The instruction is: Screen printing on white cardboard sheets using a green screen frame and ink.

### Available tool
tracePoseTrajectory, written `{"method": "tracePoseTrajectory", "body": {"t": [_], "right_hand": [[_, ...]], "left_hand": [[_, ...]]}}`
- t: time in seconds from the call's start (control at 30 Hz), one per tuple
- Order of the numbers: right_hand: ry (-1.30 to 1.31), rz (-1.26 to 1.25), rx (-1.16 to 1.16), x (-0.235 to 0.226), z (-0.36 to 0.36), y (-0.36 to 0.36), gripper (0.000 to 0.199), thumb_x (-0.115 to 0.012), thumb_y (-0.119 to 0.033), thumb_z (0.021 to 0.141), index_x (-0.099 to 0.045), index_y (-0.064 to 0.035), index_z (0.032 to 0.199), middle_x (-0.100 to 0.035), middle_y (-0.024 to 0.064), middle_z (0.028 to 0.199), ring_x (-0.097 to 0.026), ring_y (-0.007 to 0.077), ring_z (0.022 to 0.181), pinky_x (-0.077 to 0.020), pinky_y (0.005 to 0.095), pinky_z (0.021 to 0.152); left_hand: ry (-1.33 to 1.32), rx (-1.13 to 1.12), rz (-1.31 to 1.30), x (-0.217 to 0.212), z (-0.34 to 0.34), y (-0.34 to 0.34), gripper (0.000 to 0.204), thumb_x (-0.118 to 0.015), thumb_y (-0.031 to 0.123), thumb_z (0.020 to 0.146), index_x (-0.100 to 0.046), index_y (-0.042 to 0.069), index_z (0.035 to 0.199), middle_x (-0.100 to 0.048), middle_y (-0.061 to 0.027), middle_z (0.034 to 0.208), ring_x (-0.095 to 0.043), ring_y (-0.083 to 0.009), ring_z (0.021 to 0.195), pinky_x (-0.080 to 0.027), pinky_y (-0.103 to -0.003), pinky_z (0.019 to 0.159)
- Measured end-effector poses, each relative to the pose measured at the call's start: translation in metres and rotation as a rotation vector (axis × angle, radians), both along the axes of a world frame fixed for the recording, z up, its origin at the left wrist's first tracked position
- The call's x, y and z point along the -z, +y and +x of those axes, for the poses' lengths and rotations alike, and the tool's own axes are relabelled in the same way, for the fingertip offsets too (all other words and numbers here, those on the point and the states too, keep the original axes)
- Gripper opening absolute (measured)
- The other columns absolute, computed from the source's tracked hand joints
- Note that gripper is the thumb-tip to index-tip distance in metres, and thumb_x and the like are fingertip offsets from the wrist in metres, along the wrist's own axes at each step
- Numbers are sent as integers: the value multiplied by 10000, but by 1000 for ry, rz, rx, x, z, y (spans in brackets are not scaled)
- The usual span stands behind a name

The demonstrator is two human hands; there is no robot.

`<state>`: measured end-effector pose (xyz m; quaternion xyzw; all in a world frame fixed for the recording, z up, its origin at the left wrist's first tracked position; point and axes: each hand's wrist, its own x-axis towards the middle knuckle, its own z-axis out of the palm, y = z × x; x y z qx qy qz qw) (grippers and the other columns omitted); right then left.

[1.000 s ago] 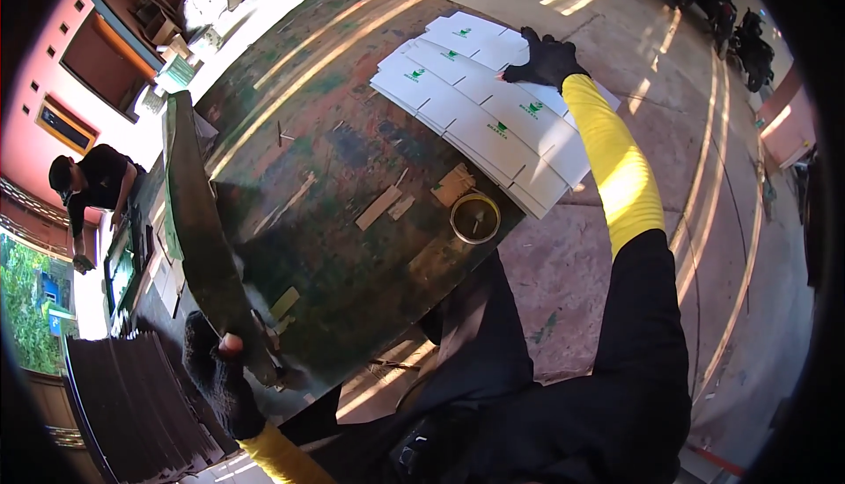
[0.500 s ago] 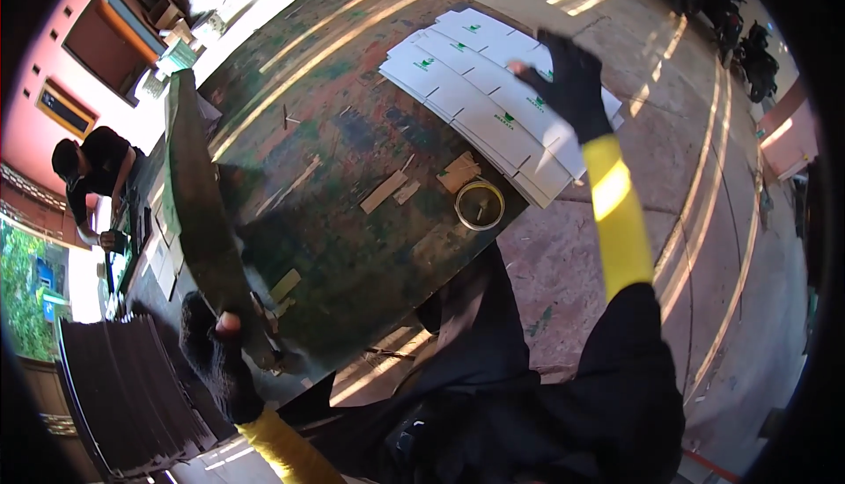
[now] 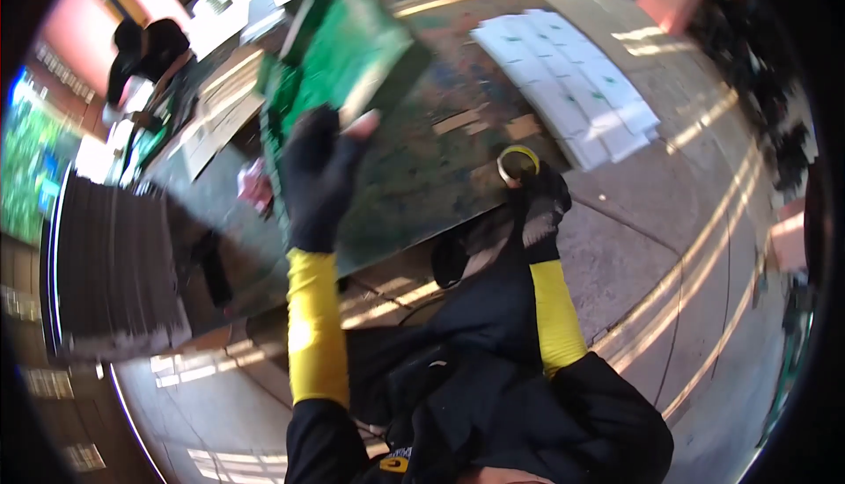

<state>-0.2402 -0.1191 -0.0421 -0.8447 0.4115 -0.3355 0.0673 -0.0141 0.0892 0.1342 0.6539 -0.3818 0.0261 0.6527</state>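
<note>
In the head view, the left hand (image 3: 321,163), in a dark glove with the thumb bare, is at the near edge of a green frame (image 3: 339,57). Its fingers look closed on that edge, the thumb toward the right. The frame stands tilted above the desk (image 3: 387,220), its green face showing.

The right hand (image 3: 546,201) is at the desk's near edge, against a yellow-rimmed ring (image 3: 518,165). Its fingers are dark and partly hidden, so whether they grip the ring or only touch it I cannot tell.

The step in hand looks like handling the tilted frame with the left while the right attends to the ring. I judge that the next move calls for a steady left grip and a clear hold on the rim.

As for containers, the frame has raised sides like a shallow tray; blur hides whether anything lies in it. The ring may be a tub or a tape roll; its inside looks dark, contents unclear.

White sheets (image 3: 572,88) with small green prints lie overlapped beyond the ring, near card scraps (image 3: 459,121).
</note>
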Motion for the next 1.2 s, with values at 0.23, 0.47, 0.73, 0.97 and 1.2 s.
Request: {"method": "tracePoseTrajectory", "body": {"t": [0.23, 0.47, 0.73, 0.97, 1.2], "right_hand": [[-123, 20, -642, 5, 88, 151, 415, -730, -311, 875, -682, -55, 1197, -662, 195, 1184, -619, 370, 1133, -499, 470, 952], [-251, 235, -711, 43, 128, 192, 447, -724, -258, 912, -618, -31, 1282, -664, 185, 1171, -623, 367, 1126, -494, 456, 974], [-111, 41, -599, 50, 33, 143, 374, -730, -205, 947, -619, -25, 1256, -671, 158, 1179, -624, 349, 1123, -488, 465, 993], [-168, 311, -425, 83, -53, 103, 239, -661, -159, 1020, -645, 3, 1195, -687, 119, 1158, -660, 236, 1071, -534, 377, 914], [-298, 570, -379, 85, -18, 105, 176, -671, -166, 991, -679, -7, 1065, -702, 124, 973, -678, 239, 979, -536, 377, 863]], "left_hand": [[-181, -101, 31, 22, -5, -23, 405, -812, 344, 854, -545, 43, 806, -514, -149, 792, -544, -328, 746, -458, -440, 681], [-311, -188, 261, 35, -13, -32, 430, -758, 479, 866, -628, 74, 924, -627, -162, 926, -633, -388, 933, -504, -503, 770], [-350, -143, 384, 89, -34, -63, 441, -748, 479, 862, -637, 69, 980, -640, -166, 997, -636, -390, 982, -514, -504, 813], [-392, -146, 492, 119, -35, -77, 461, -750, 463, 841, -664, 74, 1074, -658, -159, 1038, -638, -365, 1030, -497, -498, 890], [-378, -86, 527, 125, -35, -72, 474, -744, 454, 851, -674, 73, 1123, -662, -148, 1084, -633, -356, 1050, -492, -481, 909]]}}
